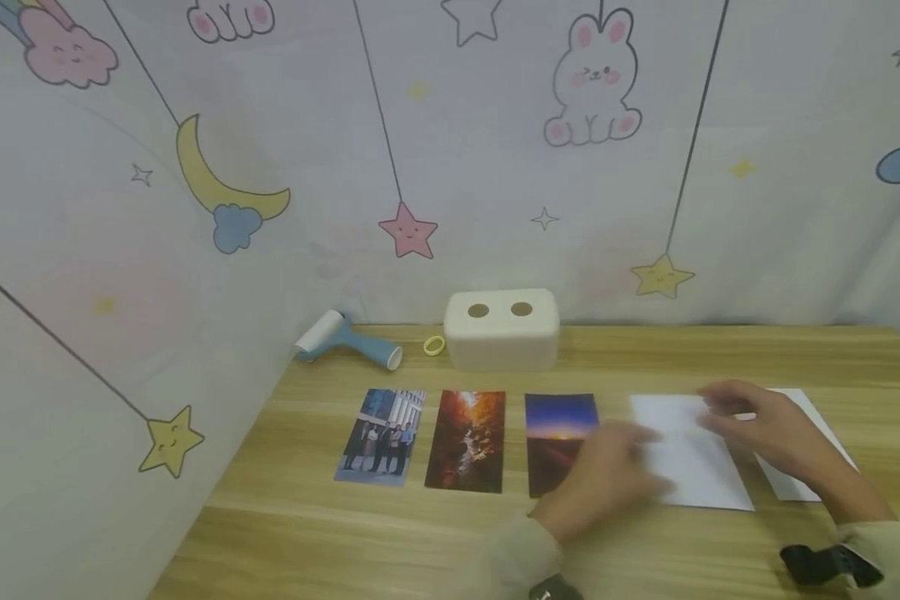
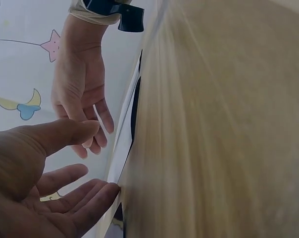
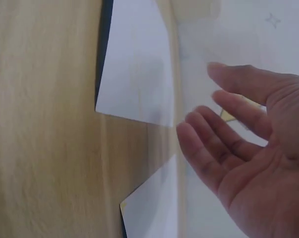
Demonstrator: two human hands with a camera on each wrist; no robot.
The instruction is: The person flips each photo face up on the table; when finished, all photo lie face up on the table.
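On the wooden table [image 1: 307,533], my left hand [image 1: 607,475] hovers by the left edge of a white card [image 1: 697,467], covering part of a sunset picture [image 1: 558,417]. Its thumb stands apart from the extended fingers, as the left wrist view shows. Over the same card's upper right side is my right hand [image 1: 772,429], its fingers loosely bent and holding nothing. A second white card [image 1: 791,483] lies under the right hand and wrist, partly hidden. Left of the sunset picture lie an autumn-forest picture [image 1: 465,442] and a photo of several standing people [image 1: 381,437].
Along the back of the table are a blue-handled lint roller [image 1: 348,340], a small pale yellow ring [image 1: 434,345] and a white box [image 1: 502,337] with two round holes on top. Behind it rises a white wall covering [image 1: 487,167] printed with cartoon stars, a moon and a rabbit.
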